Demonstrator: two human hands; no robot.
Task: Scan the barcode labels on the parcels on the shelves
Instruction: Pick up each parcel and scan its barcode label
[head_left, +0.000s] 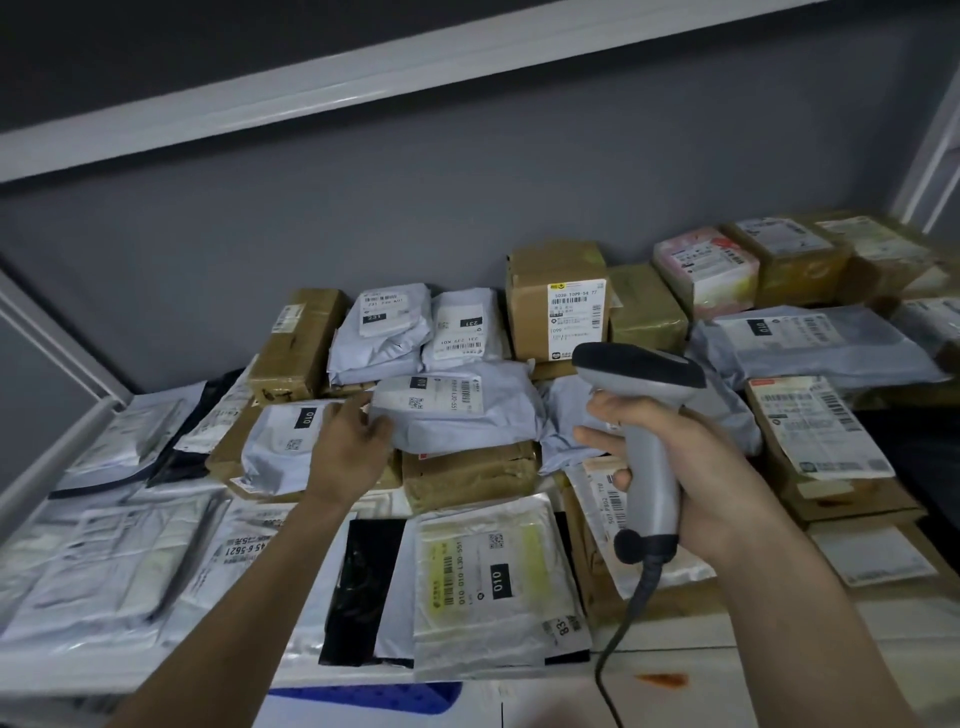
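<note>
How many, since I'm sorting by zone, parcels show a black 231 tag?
2: left white bag and right white bag, side by side at back. More may be hidden.
</note>
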